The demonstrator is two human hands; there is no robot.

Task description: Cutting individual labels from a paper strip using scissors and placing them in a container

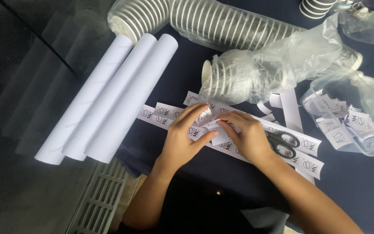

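Note:
My left hand [186, 138] and my right hand [246, 135] meet over a dark blue table surface [221, 167], both pinching a small white printed sticker piece [215, 128] between their fingertips. Under and around the hands lie long white strips of printed labels [161, 113]. Black-handled scissors [284, 142] rest on the strips just right of my right hand.
Three white paper rolls [109, 97] lie side by side at the left. Stacks of white paper cups in clear plastic sleeves [247, 71] lie behind the hands. A clear bag [347, 125] with cut labels sits at the right. A white grated floor drain [98, 199] is below left.

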